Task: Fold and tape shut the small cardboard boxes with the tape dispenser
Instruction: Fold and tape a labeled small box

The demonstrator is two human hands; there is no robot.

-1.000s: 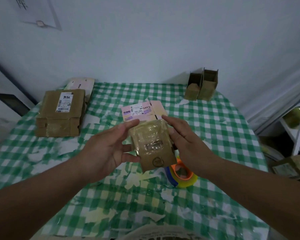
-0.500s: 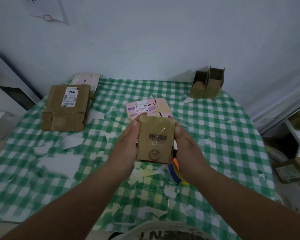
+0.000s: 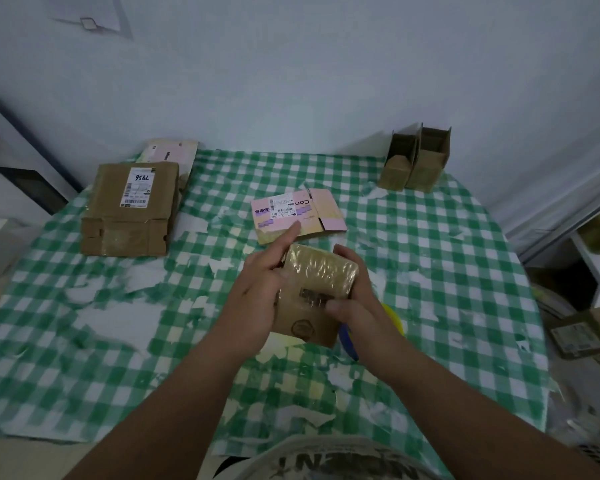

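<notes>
A small brown cardboard box (image 3: 309, 317), its top glossy with clear tape, is held tilted above the green checked table (image 3: 447, 271). My left hand (image 3: 257, 292) lies flat against the box's left side, index finger pointing straight away from me. My right hand (image 3: 357, 306) grips the right side, thumb across the barcode on the front and fingers curled over the far top corner. The yellow and blue tape dispenser (image 3: 394, 318) lies on the cloth, mostly hidden under my right hand and the box.
A flattened pink box (image 3: 312, 211) lies just beyond the hands. A large taped brown parcel (image 3: 118, 216) sits at the back left over another pink carton (image 3: 174, 152). Two open small boxes (image 3: 416, 164) stand at the back right. Another parcel (image 3: 586, 336) lies off the table's right edge.
The box has tipped so its taped top faces me. My left fingers have straightened along its side, and my right thumb has come across the front.
</notes>
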